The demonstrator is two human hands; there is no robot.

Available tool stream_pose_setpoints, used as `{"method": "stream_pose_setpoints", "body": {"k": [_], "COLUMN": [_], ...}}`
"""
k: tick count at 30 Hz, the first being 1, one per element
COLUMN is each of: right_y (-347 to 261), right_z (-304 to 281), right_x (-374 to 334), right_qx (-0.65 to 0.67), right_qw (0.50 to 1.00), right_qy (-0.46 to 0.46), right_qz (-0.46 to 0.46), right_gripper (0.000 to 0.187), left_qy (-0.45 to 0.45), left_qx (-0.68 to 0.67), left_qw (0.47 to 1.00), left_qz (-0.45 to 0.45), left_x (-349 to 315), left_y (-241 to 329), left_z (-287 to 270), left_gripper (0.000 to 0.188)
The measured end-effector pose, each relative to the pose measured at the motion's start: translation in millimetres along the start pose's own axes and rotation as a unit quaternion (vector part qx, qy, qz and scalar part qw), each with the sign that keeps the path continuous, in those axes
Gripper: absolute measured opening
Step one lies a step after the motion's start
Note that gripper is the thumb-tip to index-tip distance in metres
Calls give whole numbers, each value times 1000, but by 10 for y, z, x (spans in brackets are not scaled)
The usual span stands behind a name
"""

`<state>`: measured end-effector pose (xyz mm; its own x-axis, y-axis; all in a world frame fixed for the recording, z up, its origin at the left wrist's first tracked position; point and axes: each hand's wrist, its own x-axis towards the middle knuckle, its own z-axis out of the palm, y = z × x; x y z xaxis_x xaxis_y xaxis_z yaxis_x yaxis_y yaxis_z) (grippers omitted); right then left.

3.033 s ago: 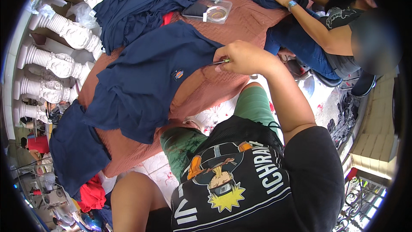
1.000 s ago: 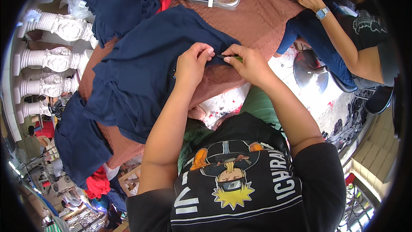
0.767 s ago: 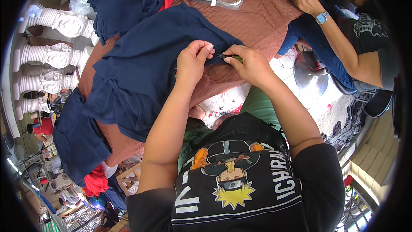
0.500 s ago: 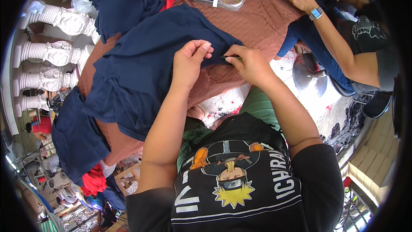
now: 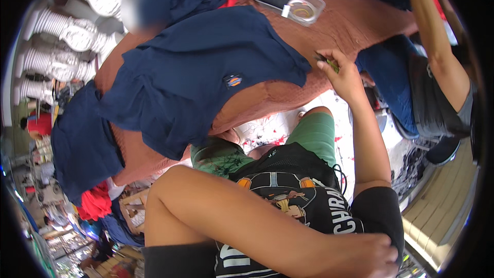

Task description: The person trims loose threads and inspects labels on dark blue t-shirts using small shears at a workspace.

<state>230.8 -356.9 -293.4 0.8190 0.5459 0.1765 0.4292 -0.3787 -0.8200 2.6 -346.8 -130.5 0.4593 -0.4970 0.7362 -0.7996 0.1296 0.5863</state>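
My right hand is closed on a small green-and-dark pair of thread snips, held just past the right end of the navy garment. That garment lies spread over the brown cloth-covered table, and a small label patch shows on its near side. My left forearm crosses in front of my chest. At its end, my left hand is beside my right sleeve, its fingers bent and smeared by motion, so whether they pinch anything is unclear.
A clear plastic box with ring-shaped rolls sits on the brown table cover. More navy garments hang off the left end and pile at the back. A co-worker's arm handles dark cloth at right. White balusters line the left.
My left hand has left the garment and swung across my body to the right sleeve. My right hand has moved right with the snips. The garment's label patch now shows.
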Motion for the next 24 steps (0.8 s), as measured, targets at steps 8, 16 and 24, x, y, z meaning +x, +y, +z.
{"method": "stream_pose_setpoints", "body": {"k": [8,16,24], "right_y": [21,-565,-439], "right_z": [308,-318,-223], "right_x": [158,806,864], "right_qx": [-218,-194,-174], "right_qw": [976,973,981], "right_qy": [-10,72,-55], "right_qz": [-20,-99,-65], "right_gripper": [28,26,25], "left_qy": [-139,35,172], "left_qx": [4,570,483], "left_qw": [985,541,514], "left_qz": [-105,-617,-688], "left_x": [-387,-2090,-2484], "left_y": [-26,440,356], "left_z": [-408,-1899,-1540], "left_gripper": [32,69,33]}}
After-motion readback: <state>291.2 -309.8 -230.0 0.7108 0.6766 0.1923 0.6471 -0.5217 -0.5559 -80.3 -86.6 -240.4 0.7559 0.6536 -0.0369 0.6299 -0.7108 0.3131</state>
